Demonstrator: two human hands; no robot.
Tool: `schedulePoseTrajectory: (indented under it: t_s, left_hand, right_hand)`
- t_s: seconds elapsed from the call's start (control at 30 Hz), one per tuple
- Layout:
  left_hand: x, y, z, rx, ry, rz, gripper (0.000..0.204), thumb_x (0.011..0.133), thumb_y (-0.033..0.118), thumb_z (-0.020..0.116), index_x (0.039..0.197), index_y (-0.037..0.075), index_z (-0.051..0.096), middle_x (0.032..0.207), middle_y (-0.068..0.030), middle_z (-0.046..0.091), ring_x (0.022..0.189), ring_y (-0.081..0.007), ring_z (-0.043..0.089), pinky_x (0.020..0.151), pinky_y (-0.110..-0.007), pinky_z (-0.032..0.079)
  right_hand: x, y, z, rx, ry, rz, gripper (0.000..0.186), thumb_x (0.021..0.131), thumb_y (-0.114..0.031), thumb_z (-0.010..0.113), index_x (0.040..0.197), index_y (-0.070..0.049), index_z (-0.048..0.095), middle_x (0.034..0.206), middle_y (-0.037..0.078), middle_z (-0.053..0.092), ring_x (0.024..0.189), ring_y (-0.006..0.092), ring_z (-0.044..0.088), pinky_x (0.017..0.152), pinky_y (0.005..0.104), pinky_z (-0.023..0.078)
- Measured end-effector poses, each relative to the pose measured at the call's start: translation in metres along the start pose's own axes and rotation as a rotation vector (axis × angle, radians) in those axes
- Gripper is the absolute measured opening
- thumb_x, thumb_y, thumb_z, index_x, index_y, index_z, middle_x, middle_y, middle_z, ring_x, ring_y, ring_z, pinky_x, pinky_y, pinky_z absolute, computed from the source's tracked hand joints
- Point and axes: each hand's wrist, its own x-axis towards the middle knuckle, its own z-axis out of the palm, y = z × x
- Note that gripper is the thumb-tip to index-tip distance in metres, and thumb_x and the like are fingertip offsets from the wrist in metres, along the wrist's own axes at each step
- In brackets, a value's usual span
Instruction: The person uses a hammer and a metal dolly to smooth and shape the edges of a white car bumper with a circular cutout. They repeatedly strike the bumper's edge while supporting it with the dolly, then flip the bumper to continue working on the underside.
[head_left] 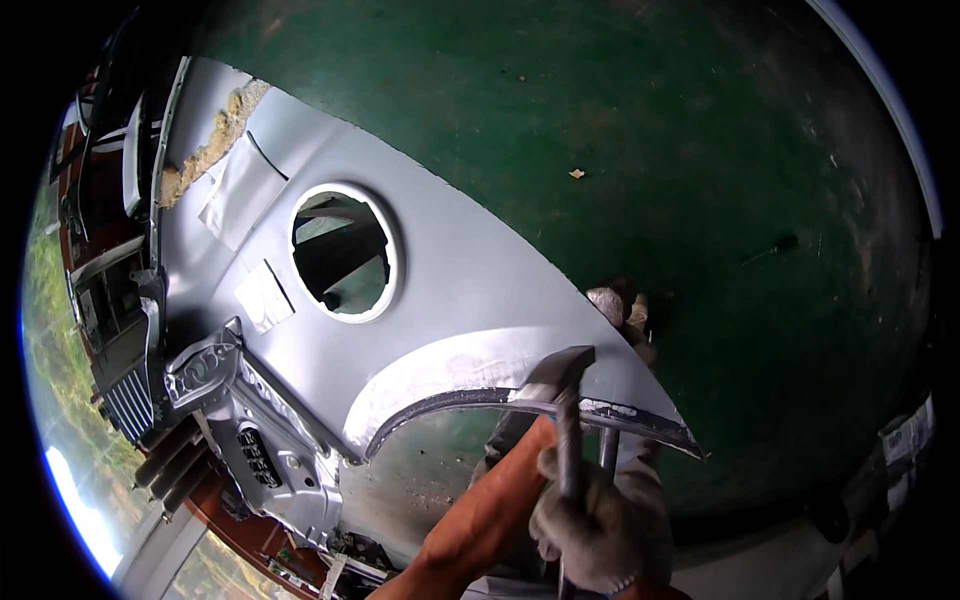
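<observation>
A silver-grey car body panel (pixel 450 270) with a round white-rimmed opening (pixel 398 250) and a curved wheel arch fills the middle. My right hand (pixel 590 530), in a pale work glove, is closed round the handle of a hammer (pixel 562 378). Its head lies over the dark-edged arch lip, though contact cannot be made out. My bare left forearm (pixel 480 520) passes behind the panel. Beyond the far edge shows my gloved left hand (pixel 638 320), partly hidden, with fingers curled beside a pale grey rounded lump (pixel 604 302) that it seems to grip.
Bent silver metal structure (pixel 255 400) adjoins the panel at left. A screwdriver-like tool (pixel 775 248) and a dry leaf (pixel 577 174) lie on the green floor (pixel 680 120). Dark cylinders (pixel 175 462) and shelving stand at the left rim.
</observation>
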Motion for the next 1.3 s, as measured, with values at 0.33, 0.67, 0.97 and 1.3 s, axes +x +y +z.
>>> schedulePoseTrajectory:
  t_s: [0.33, 0.67, 0.97, 1.3]
  left_hand:
    - [-0.002, -0.051, 0.000, -0.235, 0.053, 0.065, 0.052, 0.107, 0.030, 0.050, 0.153, 0.006, 0.042, 0.128, -0.0029, 0.056, 0.119, -0.0134, 0.052, 0.104, -0.031, 0.042]
    - [-0.007, -0.027, 0.009, 0.073, 0.096, 0.144, 0.055, 0.112, 0.031, 0.040, 0.160, 0.005, 0.035, 0.162, -0.0208, 0.041, 0.152, -0.0349, 0.036, 0.122, -0.038, 0.030]
    - [-0.008, -0.009, 0.011, 0.168, 0.124, 0.172, 0.049, 0.112, 0.030, 0.043, 0.155, 0.006, 0.040, 0.148, -0.0140, 0.048, 0.140, -0.0276, 0.043, 0.116, -0.037, 0.034]
    - [-0.007, 0.004, 0.031, -0.146, 0.298, -0.019, 0.043, 0.108, 0.016, 0.048, 0.149, 0.007, 0.045, 0.135, -0.0117, 0.056, 0.121, -0.0226, 0.058, 0.103, -0.038, 0.047]
  right_hand:
    - [0.000, 0.009, 0.005, 0.016, -0.083, -0.056, 0.030, 0.104, -0.016, 0.063, 0.131, -0.010, 0.053, 0.074, -0.005, 0.054, 0.056, 0.0024, 0.046, 0.051, 0.0190, 0.037]
    - [0.001, -0.008, 0.008, -0.098, 0.008, -0.024, 0.033, 0.102, -0.015, 0.064, 0.132, -0.007, 0.054, 0.076, -0.002, 0.057, 0.057, 0.0056, 0.050, 0.053, 0.0225, 0.042]
    - [0.009, 0.015, -0.013, 0.054, 0.051, 0.046, 0.043, 0.100, -0.003, 0.061, 0.142, -0.006, 0.050, 0.077, 0.002, 0.059, 0.058, 0.0103, 0.054, 0.053, 0.0257, 0.047]
    - [0.014, 0.013, -0.013, 0.027, 0.159, 0.038, 0.041, 0.098, -0.002, 0.061, 0.137, -0.006, 0.051, 0.076, 0.002, 0.058, 0.059, 0.0098, 0.055, 0.053, 0.0262, 0.047]
